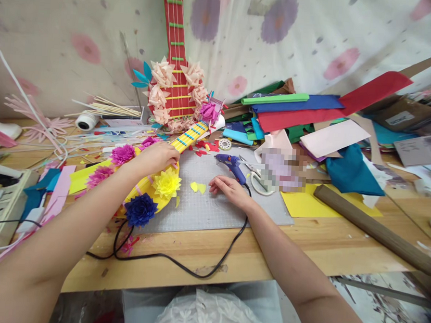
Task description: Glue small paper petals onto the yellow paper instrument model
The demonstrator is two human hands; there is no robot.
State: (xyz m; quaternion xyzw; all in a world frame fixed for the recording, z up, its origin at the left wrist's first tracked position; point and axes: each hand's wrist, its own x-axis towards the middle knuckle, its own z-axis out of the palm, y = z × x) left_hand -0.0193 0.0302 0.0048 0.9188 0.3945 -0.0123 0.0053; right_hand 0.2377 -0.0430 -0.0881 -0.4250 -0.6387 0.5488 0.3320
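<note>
My left hand [157,158] rests over the upper body of a small yellow paper guitar [139,190], its fingers bent down and gripping it near the neck. On the guitar sit a yellow paper flower [167,183], a dark blue one [140,210] and pink ones [122,154]. My right hand [230,189] hovers low over the grey cutting mat [205,214], loosely curled with no object visible in it. Just left of its fingertips lie loose yellow petals [198,187]. Beyond it lies a blue glue gun [231,167], its black cord running under my right wrist.
A red paper guitar [176,89] with peach flowers stands at the back. Scissors [260,180] lie right of the glue gun. Rolled and folded coloured paper [297,113] is heaped at the right, beside a brown roll [371,225]. A power strip [6,218] sits at left.
</note>
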